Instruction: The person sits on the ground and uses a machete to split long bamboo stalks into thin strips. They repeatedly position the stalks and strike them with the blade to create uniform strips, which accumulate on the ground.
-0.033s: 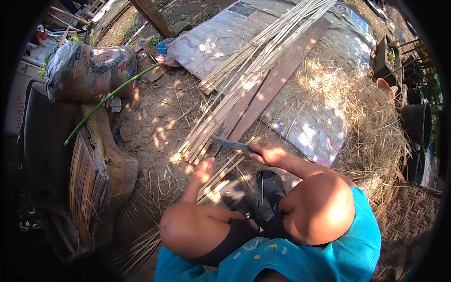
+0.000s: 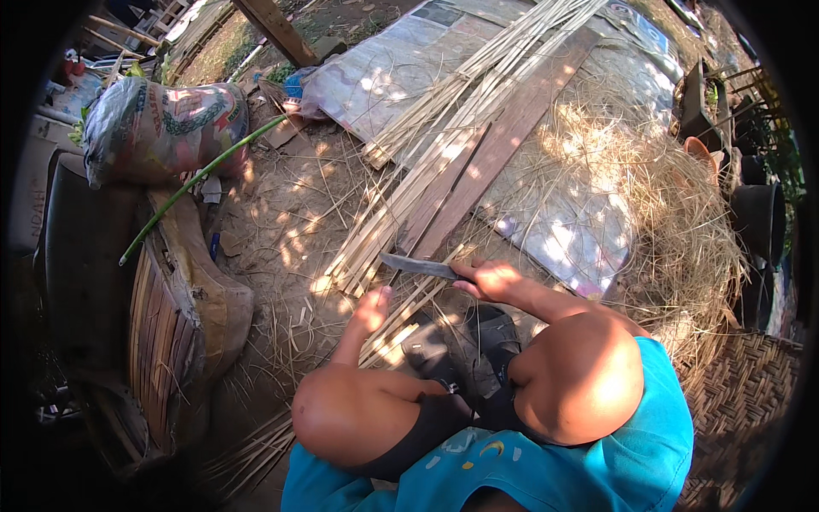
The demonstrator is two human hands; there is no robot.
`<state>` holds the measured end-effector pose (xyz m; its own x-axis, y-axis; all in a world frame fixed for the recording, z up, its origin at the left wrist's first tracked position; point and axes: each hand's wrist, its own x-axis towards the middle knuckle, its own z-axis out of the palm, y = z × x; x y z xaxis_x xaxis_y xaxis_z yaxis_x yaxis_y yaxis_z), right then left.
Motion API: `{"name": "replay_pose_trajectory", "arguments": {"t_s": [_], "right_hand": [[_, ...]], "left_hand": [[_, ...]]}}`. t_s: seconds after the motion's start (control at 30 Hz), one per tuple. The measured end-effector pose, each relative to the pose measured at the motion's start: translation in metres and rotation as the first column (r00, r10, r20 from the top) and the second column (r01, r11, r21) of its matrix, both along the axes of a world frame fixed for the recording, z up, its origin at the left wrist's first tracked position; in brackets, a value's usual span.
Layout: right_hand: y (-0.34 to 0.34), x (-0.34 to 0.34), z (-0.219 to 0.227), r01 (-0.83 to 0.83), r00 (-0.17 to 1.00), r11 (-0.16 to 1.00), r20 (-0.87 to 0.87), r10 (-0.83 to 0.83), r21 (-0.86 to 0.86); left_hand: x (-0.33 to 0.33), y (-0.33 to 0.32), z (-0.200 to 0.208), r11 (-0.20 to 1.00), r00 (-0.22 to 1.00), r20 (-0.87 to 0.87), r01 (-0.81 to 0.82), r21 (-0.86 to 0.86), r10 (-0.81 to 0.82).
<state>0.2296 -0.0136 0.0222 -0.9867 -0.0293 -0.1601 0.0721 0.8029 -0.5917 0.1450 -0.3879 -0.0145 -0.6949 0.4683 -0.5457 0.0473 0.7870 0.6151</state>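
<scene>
My right hand (image 2: pixel 485 280) is wrapped round the handle of a knife (image 2: pixel 418 264) with a long grey blade. The blade points left, across the near ends of the pale bamboo strips (image 2: pixel 363 256) on the ground. Just below the blade tip, my left hand (image 2: pixel 372 309) is closed, its thumb uppermost; what it pinches, if anything, is too thin to make out. More split strips (image 2: pixel 397 331) lie beside that hand. Beyond the knife, a brown wooden plank (image 2: pixel 503 136) stretches away alongside the bundle.
Loose shavings (image 2: pixel 674 205) heap up at right on a pale sheet (image 2: pixel 554 230). A woven mat (image 2: pixel 742 410) lies at lower right. At left are a stuffed sack (image 2: pixel 166 128), a green stalk (image 2: pixel 196 179) and a worn seat (image 2: pixel 217 311) with wooden slats.
The knife has shifted very slightly, its tip a touch to the left. Both hands keep nearly the same place.
</scene>
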Motion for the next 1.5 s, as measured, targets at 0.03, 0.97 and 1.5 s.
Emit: {"name": "replay_pose_trajectory", "arguments": {"t_s": [0.03,0.97,1.5], "right_hand": [[-0.004,0.002,0.008,-0.056,0.998,0.998,0.014,0.056,-0.005],[-0.036,0.012,-0.018,-0.014,1.0,0.999,-0.002,0.014,-0.031],[0.05,-0.025,-0.017,0.366,0.929,0.929,-0.082,-0.362,0.051]], "left_hand": [[0.007,-0.012,-0.007,0.998,0.999,-0.042,0.006,0.062,-0.004],[0.017,-0.016,-0.006,0.987,0.791,-0.592,0.098,-0.126,-0.154],[0.002,-0.039,0.01,0.995,0.988,0.13,-0.091,0.047,0.084]]}}
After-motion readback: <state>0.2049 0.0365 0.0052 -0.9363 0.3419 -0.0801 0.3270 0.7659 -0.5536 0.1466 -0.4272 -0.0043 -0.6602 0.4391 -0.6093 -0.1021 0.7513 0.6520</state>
